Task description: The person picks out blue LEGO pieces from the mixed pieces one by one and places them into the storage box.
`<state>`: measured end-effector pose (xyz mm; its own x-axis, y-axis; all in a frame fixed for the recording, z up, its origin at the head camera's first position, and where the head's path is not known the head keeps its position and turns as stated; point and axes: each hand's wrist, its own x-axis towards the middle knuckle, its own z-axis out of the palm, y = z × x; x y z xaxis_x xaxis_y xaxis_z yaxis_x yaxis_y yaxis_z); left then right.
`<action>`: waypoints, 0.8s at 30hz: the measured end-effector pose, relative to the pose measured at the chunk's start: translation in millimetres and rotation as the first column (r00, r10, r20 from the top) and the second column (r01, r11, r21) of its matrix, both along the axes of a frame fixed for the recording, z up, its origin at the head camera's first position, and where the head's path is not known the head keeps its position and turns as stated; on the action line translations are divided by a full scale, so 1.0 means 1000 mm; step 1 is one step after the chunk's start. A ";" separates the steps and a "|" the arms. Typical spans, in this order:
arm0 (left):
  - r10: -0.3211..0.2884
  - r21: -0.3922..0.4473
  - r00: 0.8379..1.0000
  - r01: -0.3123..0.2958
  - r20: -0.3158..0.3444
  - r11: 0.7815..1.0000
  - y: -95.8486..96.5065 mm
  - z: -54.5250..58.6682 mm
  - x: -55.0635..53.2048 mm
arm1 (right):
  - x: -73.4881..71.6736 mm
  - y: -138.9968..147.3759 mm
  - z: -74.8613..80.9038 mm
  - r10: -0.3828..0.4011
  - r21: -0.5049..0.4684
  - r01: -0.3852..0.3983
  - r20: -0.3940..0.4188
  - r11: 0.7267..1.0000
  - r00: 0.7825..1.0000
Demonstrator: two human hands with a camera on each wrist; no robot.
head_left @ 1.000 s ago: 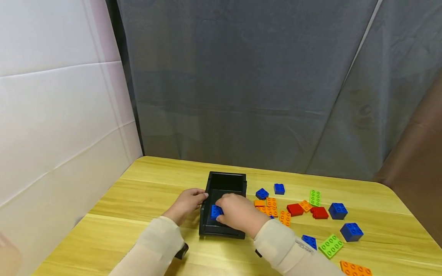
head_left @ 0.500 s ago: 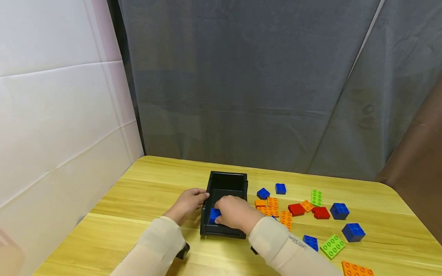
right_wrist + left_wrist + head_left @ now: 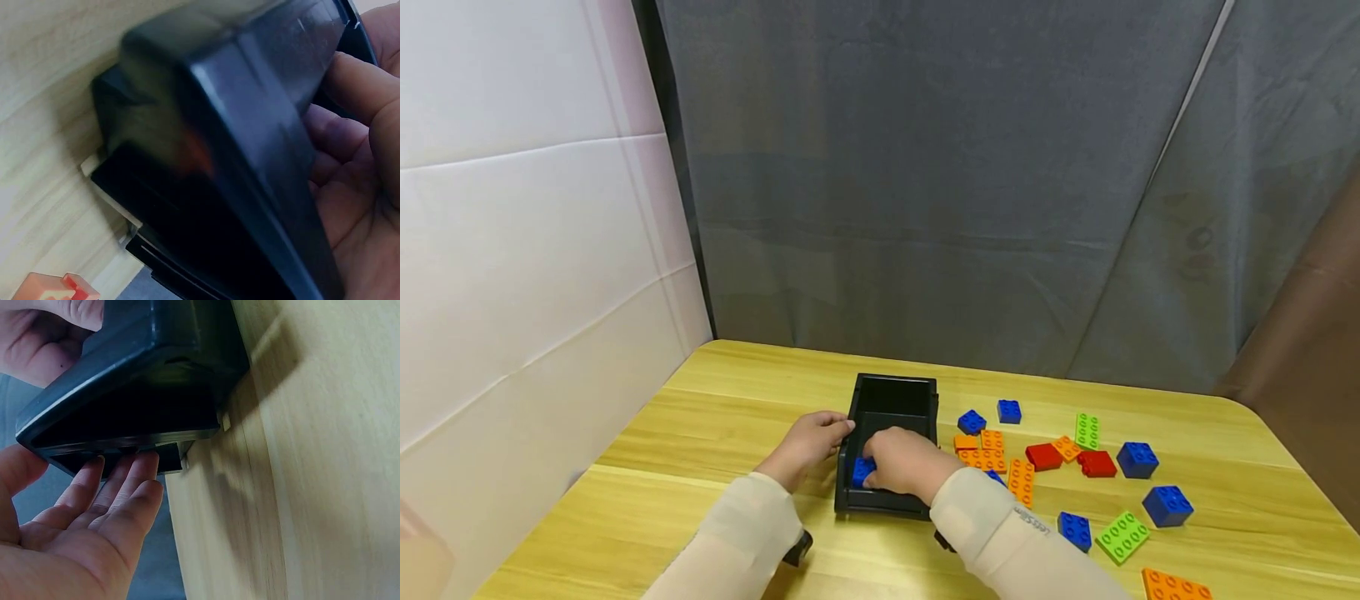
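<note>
A black open plastic bin (image 3: 891, 396) stands on the wooden table in the head view. My left hand (image 3: 808, 446) holds its left side, with the thumb at the rim. In the left wrist view, the fingers (image 3: 128, 506) of that hand lie against the bin's outer wall. My right hand (image 3: 904, 463) reaches into the bin and pinches a blue toy brick (image 3: 861, 472) low in its near left corner. Part of that brick is hidden behind the fingers. In the right wrist view, the bin's wall (image 3: 262, 119) hides the right fingertips.
Right of the bin lie several loose bricks: orange bricks (image 3: 982, 460), red bricks (image 3: 1097, 463), green bricks (image 3: 1122, 537) and blue bricks (image 3: 1167, 506). A grey curtain (image 3: 887, 208) hangs behind the table (image 3: 722, 400), and a white one (image 3: 535, 250) at the left.
My right hand has moved the blue brick slightly left and toward the near end, lower into the bin. The left hand stays at the bin's side.
</note>
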<state>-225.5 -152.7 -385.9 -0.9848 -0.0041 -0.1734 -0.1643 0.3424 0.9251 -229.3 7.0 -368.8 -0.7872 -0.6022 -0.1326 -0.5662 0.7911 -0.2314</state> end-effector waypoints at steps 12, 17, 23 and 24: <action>0.007 0.012 1.000 -0.007 -0.005 1.000 0.001 0.002 0.003 | -0.003 -0.003 -0.003 0.023 0.007 -0.023 0.010 1.000 1.000; -0.008 0.014 1.000 0.008 -0.016 1.000 -0.001 -0.001 0.001 | -0.005 -0.005 -0.005 0.028 0.021 -0.028 0.002 0.999 1.000; -0.001 0.010 1.000 0.002 -0.020 1.000 0.000 -0.002 0.001 | -0.007 -0.005 -0.006 0.029 0.011 -0.029 0.006 1.000 1.000; 0.008 0.014 1.000 -0.008 -0.017 1.000 0.000 -0.001 0.001 | -0.007 -0.005 -0.006 0.029 0.006 -0.029 0.009 1.000 1.000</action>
<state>-224.7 -152.6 -387.2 -0.9876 -0.0096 -0.1565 -0.1510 0.3282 0.9325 -236.2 1.5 -374.9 -0.7684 -0.6236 -0.1439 -0.5865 0.7761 -0.2315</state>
